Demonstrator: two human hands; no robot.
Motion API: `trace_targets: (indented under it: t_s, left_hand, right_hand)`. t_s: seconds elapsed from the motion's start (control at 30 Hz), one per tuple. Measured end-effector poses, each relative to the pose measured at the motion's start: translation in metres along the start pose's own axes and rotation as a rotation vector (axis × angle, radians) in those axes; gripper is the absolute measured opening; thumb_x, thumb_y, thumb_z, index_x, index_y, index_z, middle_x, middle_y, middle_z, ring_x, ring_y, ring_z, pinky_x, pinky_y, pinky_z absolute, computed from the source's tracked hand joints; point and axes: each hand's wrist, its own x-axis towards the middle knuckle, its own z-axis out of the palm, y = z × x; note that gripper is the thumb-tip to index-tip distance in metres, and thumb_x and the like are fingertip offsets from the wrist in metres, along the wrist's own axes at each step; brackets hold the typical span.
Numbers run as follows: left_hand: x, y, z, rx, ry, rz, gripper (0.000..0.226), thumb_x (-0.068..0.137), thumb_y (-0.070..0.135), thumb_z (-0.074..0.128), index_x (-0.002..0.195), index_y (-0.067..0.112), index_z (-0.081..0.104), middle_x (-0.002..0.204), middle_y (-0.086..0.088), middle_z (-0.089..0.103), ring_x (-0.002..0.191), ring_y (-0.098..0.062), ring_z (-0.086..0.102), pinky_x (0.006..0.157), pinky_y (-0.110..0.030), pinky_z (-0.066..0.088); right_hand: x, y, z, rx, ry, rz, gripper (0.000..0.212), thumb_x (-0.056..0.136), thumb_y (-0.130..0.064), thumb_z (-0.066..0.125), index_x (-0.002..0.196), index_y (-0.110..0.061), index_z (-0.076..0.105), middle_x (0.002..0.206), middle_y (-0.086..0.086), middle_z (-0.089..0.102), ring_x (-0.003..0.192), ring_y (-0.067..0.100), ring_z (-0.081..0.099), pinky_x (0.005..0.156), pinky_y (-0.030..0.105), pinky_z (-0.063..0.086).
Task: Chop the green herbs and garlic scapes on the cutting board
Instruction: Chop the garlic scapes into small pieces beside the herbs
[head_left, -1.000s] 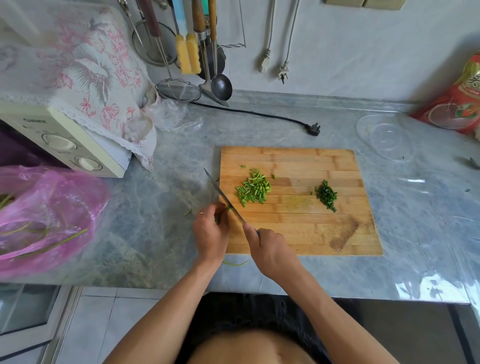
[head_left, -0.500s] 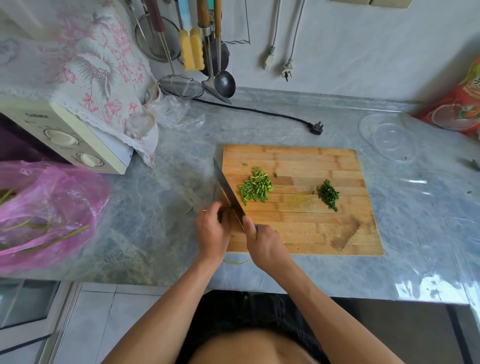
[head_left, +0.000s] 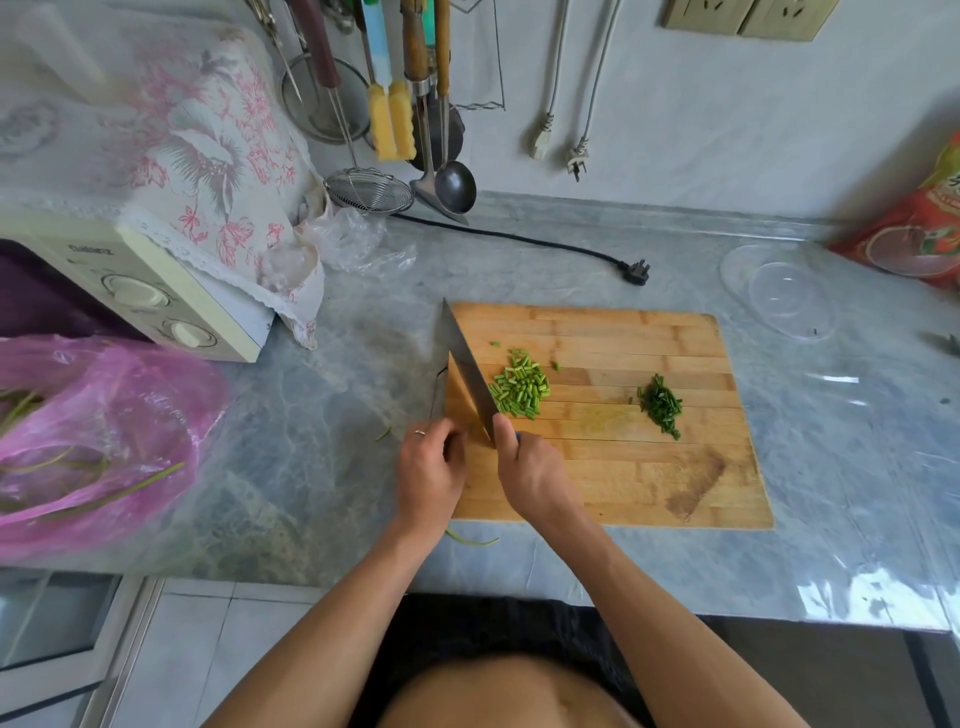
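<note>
Since the frame a second before, the knife (head_left: 467, 371) had swung from a low slant to stand nearly on edge along the left side of the cutting board (head_left: 613, 467), its flat face turned toward the camera. The right hand (head_left: 532, 475) gripped the knife's handle with its fingers curled round it, the forefinger lying up against the blade's heel. The left hand (head_left: 428, 470), a ring on one finger, sat just beside it at the board's left edge with its fingers curled; what it pinched, if anything, was hidden behind the knuckles. Just right of the blade lay a heap of chopped garlic scapes (head_left: 519, 387), and well apart, further right on the board, a smaller dark heap of chopped herbs (head_left: 661, 406). One stray green stem (head_left: 470, 539) lay on the grey marble worktop (head_left: 332, 441) below the wrists. To the left a pink plastic bag (head_left: 98, 441) held long green stalks beside a cream microwave (head_left: 140, 291) under a flowered cloth. A black plug (head_left: 635, 272) lay behind the board, a clear lid (head_left: 779, 293) to its right.
</note>
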Motion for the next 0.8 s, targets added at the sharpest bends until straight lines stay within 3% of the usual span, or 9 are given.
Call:
trace_targets:
  t_s: [0.13, 0.23, 0.4, 0.53, 0.67, 0.8]
  left_hand:
    - [0.002, -0.005, 0.0, -0.01, -0.008, 0.002, 0.014, 0.082, -0.001, 0.07, 0.083, 0.013, 0.07, 0.074, 0.001, 0.068, 0.073, -0.019, 0.059, 0.064, -0.018, 0.037]
    - [0.003, -0.008, 0.001, -0.025, -0.023, 0.0, 0.012, 0.083, 0.001, 0.072, 0.088, 0.013, 0.073, 0.079, 0.001, 0.07, 0.076, -0.017, 0.062, 0.067, -0.017, 0.042]
    - [0.002, -0.008, -0.002, -0.074, 0.001, -0.004, 0.012, 0.083, 0.0, 0.074, 0.089, 0.01, 0.074, 0.083, 0.001, 0.073, 0.077, -0.014, 0.065, 0.073, -0.01, 0.043]
    - [0.007, -0.004, -0.008, -0.163, -0.002, -0.115, 0.013, 0.083, -0.001, 0.073, 0.09, 0.009, 0.075, 0.084, 0.002, 0.074, 0.075, -0.002, 0.066, 0.074, -0.005, 0.045]
    - [0.013, -0.006, -0.014, -0.222, -0.099, -0.194, 0.015, 0.085, 0.0, 0.071, 0.093, 0.011, 0.076, 0.087, 0.004, 0.074, 0.078, 0.007, 0.065, 0.075, -0.006, 0.046]
    - [0.019, -0.011, -0.019, -0.242, -0.181, -0.248, 0.021, 0.09, 0.001, 0.063, 0.096, 0.017, 0.076, 0.091, 0.011, 0.073, 0.085, 0.002, 0.067, 0.077, -0.008, 0.048]
  right_hand:
    - [0.011, 0.002, -0.013, 0.009, 0.008, 0.008, 0.055, 0.102, -0.051, 0.027, 0.073, -0.011, 0.05, 0.075, 0.018, 0.058, 0.073, 0.034, 0.057, 0.064, 0.034, 0.038]
    - [0.009, 0.004, -0.026, 0.094, -0.037, -0.017, 0.055, 0.102, -0.052, 0.027, 0.063, -0.019, 0.048, 0.061, 0.005, 0.05, 0.055, 0.022, 0.046, 0.06, 0.035, 0.041]
    - [-0.001, 0.01, -0.033, 0.169, -0.02, -0.032, 0.064, 0.099, -0.059, 0.028, 0.067, -0.007, 0.048, 0.056, 0.006, 0.046, 0.049, 0.02, 0.041, 0.055, 0.034, 0.037]
    - [-0.007, 0.018, -0.03, 0.201, -0.003, 0.004, 0.066, 0.097, -0.062, 0.028, 0.067, -0.007, 0.048, 0.055, 0.006, 0.045, 0.052, 0.021, 0.042, 0.054, 0.034, 0.037]
    - [-0.015, 0.026, -0.029, 0.236, -0.004, 0.009, 0.066, 0.094, -0.065, 0.028, 0.065, -0.008, 0.046, 0.053, 0.003, 0.041, 0.049, 0.019, 0.038, 0.053, 0.033, 0.035]
    - [-0.021, 0.03, -0.029, 0.22, 0.001, 0.011, 0.072, 0.092, -0.068, 0.027, 0.068, -0.005, 0.05, 0.054, 0.003, 0.043, 0.049, 0.017, 0.039, 0.053, 0.033, 0.035]
